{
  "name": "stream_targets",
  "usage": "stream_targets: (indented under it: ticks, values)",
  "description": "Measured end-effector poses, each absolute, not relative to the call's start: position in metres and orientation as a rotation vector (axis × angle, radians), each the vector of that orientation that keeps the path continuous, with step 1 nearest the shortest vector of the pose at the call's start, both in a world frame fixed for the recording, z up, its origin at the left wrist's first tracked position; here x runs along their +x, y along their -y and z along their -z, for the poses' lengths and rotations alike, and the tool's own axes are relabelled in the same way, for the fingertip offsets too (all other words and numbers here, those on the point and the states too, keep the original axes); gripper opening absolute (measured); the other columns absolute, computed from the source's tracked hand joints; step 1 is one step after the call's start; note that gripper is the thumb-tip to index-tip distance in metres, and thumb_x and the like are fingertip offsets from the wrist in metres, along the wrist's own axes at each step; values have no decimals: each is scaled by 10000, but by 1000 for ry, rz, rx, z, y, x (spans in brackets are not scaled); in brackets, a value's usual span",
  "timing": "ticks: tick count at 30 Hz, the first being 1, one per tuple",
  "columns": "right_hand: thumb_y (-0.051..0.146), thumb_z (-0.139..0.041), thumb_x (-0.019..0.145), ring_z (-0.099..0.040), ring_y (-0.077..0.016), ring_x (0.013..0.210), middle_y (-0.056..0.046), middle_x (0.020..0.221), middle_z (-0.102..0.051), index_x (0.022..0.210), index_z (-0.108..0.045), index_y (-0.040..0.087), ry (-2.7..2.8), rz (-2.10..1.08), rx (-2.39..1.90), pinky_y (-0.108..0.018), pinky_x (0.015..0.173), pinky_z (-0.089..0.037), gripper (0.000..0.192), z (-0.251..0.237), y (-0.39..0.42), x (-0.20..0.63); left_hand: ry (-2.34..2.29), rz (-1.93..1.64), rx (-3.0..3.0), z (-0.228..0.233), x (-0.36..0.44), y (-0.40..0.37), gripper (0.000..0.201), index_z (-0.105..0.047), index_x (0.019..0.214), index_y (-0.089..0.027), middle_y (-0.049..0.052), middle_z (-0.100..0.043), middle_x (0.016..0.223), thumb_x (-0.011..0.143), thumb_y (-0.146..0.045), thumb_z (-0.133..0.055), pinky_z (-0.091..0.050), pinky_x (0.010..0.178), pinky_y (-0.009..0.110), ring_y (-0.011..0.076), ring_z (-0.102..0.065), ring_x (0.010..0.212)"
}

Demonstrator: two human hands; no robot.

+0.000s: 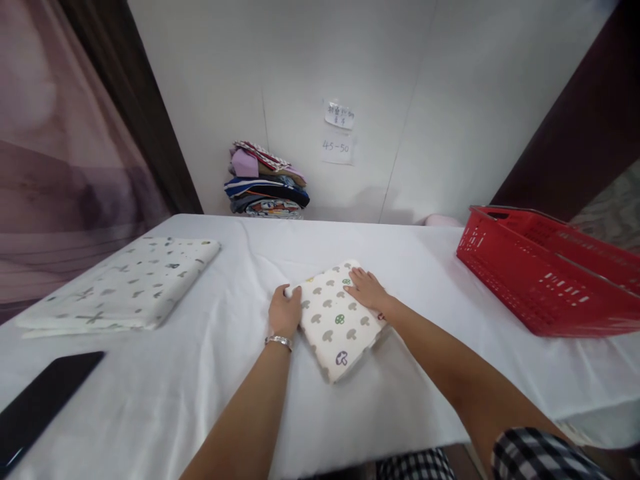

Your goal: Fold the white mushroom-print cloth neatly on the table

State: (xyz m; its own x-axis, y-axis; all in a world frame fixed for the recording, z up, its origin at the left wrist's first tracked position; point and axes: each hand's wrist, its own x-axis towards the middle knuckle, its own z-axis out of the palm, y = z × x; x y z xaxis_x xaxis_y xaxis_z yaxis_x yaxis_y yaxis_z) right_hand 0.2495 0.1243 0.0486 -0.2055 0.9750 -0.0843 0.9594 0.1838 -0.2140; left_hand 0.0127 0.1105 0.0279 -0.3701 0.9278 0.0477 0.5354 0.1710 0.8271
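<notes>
A folded white cloth printed with grey, green and purple mushrooms lies turned at an angle on the white-covered table. My left hand, with a silver bracelet at the wrist, grips the cloth's left corner; its thumb is at the cloth's edge and the other fingertips are partly hidden. Flat across the upper right of the cloth rests my right hand, fingers stretched out and palm down.
Another folded white printed cloth lies at the left, behind a black phone. A red plastic basket stands at the right. Beyond the far table edge is a stack of folded fabrics against the wall, near paper notes.
</notes>
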Motion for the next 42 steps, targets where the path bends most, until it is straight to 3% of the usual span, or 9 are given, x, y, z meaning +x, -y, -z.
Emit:
stream_targets:
  ticks: [6, 11, 21, 31, 37, 42]
  values:
    - [585, -187, 898, -27, -212, 1415, -84, 1540, -96, 1468, -174, 129, 2403, -249, -1854, -383, 1117, -2, 730, -56, -140, 228, -1983, -1078, 1363, -27, 12, -110, 433, -564, 1149, -210, 74, -651, 942, 801, -461, -508, -450, 807, 359, 244, -596, 881]
    - [621, -163, 886, -34, -213, 1415, -46, 1544, -87, 1470, -177, 172, 2408, -371, -1924, -389, 1119, -32, 737, -46, -150, 220, -1955, -1066, 1375, -29, 11, -111, 439, -561, 1174, -207, 70, -653, 916, 809, -445, -505, -453, 825, 352, 234, -600, 876]
    - [608, -167, 883, -5, -201, 1416, -34, 1546, -78, 1473, -164, 183, 2353, -321, -1989, -398, 1119, -4, 727, -41, -159, 235, -1933, -1075, 1464, -28, 12, -112, 412, -556, 1202, -195, 91, -632, 1058, 838, -374, -484, -434, 897, 350, 225, -588, 939]
    - [485, -282, 918, -162, -230, 1391, -81, 1501, -265, 1372, -371, 204, 2334, -274, -1932, -447, 1104, -115, 542, -54, -113, 256, -1928, -1086, 1500, -26, 11, -114, 356, -588, 1124, -194, 104, -625, 1057, 843, -380, -473, -424, 902, 362, 240, -576, 972]
    - [433, -326, 909, -165, -230, 1396, -63, 1514, -229, 1389, -373, 183, 2096, -352, -1999, -415, 1118, -169, 543, -41, -56, 302, -1914, -1097, 1481, -28, 11, -114, 346, -590, 1112, -192, 109, -623, 1084, 838, -374, -482, -410, 927, 369, 252, -560, 1023]
    - [450, -365, 882, -383, -208, 1301, -59, 1415, -426, 1343, -459, 167, 1636, -611, -1914, -341, 1067, -300, 550, -34, -33, 332, -1895, -1104, 1478, -29, 11, -113, 350, -594, 1102, -197, 109, -625, 1074, 835, -394, -482, -418, 916, 376, 256, -565, 1015]
